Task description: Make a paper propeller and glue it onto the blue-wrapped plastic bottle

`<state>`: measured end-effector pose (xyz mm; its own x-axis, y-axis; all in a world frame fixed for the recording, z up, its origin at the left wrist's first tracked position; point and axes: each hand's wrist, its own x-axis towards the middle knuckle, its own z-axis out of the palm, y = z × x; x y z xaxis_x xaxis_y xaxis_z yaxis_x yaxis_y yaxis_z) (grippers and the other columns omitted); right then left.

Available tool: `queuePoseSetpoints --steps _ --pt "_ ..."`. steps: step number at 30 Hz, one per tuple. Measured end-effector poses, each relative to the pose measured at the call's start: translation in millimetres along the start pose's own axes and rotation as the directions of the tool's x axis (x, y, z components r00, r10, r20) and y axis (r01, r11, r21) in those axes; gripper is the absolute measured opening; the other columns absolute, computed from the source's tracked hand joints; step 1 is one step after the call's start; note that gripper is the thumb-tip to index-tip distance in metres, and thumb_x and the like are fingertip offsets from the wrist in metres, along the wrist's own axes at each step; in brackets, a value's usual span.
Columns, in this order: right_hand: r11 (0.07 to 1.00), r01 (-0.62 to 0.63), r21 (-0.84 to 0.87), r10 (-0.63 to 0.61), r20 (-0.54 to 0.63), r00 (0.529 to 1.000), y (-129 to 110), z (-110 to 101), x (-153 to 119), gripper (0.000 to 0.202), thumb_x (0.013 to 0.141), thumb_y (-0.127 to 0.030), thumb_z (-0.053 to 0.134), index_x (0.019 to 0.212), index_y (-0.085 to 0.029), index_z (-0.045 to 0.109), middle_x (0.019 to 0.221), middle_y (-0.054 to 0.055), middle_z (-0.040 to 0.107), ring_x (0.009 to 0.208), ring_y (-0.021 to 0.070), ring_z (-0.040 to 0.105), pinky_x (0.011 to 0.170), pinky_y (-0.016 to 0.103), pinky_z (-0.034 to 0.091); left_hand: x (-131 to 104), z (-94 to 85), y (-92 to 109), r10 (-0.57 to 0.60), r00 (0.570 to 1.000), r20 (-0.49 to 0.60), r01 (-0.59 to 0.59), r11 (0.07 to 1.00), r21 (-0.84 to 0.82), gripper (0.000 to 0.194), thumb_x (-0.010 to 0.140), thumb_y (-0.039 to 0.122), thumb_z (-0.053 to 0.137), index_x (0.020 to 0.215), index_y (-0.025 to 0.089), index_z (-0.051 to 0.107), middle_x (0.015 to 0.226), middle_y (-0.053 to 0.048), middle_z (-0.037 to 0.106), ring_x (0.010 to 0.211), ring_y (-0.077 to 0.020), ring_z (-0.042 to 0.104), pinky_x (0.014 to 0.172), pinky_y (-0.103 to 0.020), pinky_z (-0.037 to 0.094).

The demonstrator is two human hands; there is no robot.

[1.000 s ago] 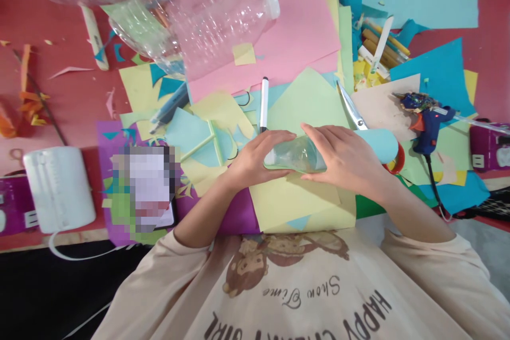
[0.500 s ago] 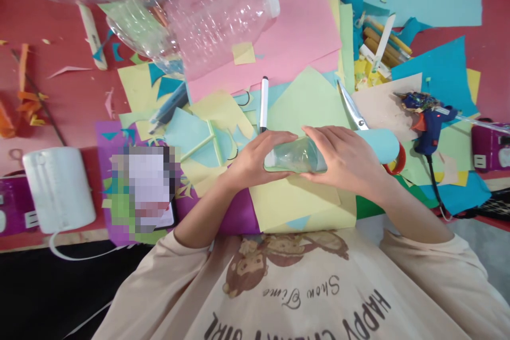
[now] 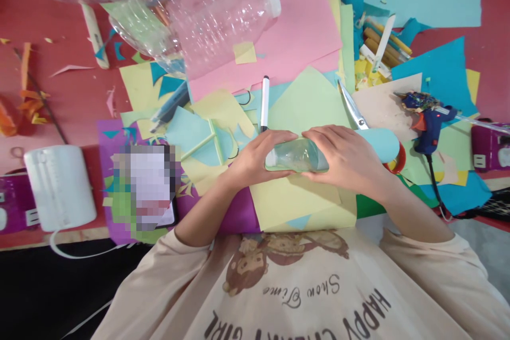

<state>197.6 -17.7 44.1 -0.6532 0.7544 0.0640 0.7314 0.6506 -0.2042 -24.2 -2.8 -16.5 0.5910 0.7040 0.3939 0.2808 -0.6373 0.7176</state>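
Via head cam, I'm seeing the bottle (image 3: 297, 155) lying horiz. btwn both hands, over the yellow sheet (image 3: 303, 207) and in front of the shirt (image 3: 295, 281). It's showing clear w/ a greenish tint; I can't tell if it's touching the sheet.

L hand (image 3: 254, 159): curling partly closed, gripping the bottle's L end, thumb on near side, fingers on far side. R hand (image 3: 345, 155): curving likewise, gripping the other end. The fingertips of the two hands are almost meeting.

A light-blue part (image 3: 382, 144) is extending past the R hand, in line w/ the bottle; I can't tell if they're joined.

Adj. items: marker (image 3: 265, 103) is standing out just beyond the L hand, white w/ black ends. Scissors (image 3: 353, 106) are lying beyond the R hand, blades pointing away.

Farther R, the glue gun (image 3: 432, 125) is resting on paper scraps, small red light glowing, nozzle pointing L. Farther L, a phone (image 3: 165, 218), partly pixelated, is lying nr the white box (image 3: 59, 188). At the far side, clear bottles (image 3: 227, 26) are lying partly over the pink sheet (image 3: 303, 21).
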Motion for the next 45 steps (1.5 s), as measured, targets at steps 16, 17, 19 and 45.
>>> queuePoseSetpoints --steps 16,17,19,45 --pt "0.999 -0.013 0.038 0.014 -0.008 1.000 1.2 -1.1 1.3 0.051 0.077 -0.039 0.070 0.115 -0.007 0.057 0.111 0.016 0.069 0.102 0.0281 0.064 0.088 0.040 0.051 -0.2 0.3 -0.3 -0.004 1.000 -0.012 0.004 1.000 -0.005 0.063 0.078 0.047 0.070 0.128 0.020 0.044 0.116 -0.012 0.065 0.107 -0.0220 0.065 0.089 -0.034 0.056" --pt "0.999 -0.015 0.039 0.015 -0.005 1.000 1.0 -1.3 1.5 0.051 0.077 -0.038 0.070 0.115 -0.007 0.057 0.111 0.016 0.069 0.102 0.0281 0.064 0.088 0.040 0.051 -0.4 0.6 -0.6 -0.006 1.000 -0.009 0.006 1.000 -0.004 0.063 0.078 0.048 0.070 0.128 0.020 0.044 0.116 -0.012 0.065 0.107 -0.0221 0.065 0.088 -0.034 0.057" --pt "0.999 -0.022 0.045 0.022 0.008 1.000 0.9 -1.3 1.6 0.050 0.077 -0.038 0.070 0.116 -0.008 0.056 0.111 0.016 0.069 0.102 0.0284 0.064 0.088 0.041 0.051 -1.0 1.3 -1.3 -0.012 1.000 -0.002 0.012 1.000 -0.005 0.063 0.079 0.049 0.069 0.129 0.021 0.044 0.117 -0.012 0.065 0.108 -0.0228 0.064 0.088 -0.035 0.057" --pt "1.000 0.003 0.018 -0.003 0.008 1.000 2.0 -0.1 -0.7 0.051 0.078 -0.035 0.068 0.119 -0.007 0.058 0.112 0.017 0.068 0.098 0.0283 0.064 0.085 0.041 0.052 1.0 3.9 1.6 -0.007 1.000 -0.005 0.006 1.000 -0.012 0.064 0.077 0.042 0.073 0.130 0.021 0.045 0.116 -0.011 0.065 0.110 -0.0236 0.063 0.091 -0.037 0.055"
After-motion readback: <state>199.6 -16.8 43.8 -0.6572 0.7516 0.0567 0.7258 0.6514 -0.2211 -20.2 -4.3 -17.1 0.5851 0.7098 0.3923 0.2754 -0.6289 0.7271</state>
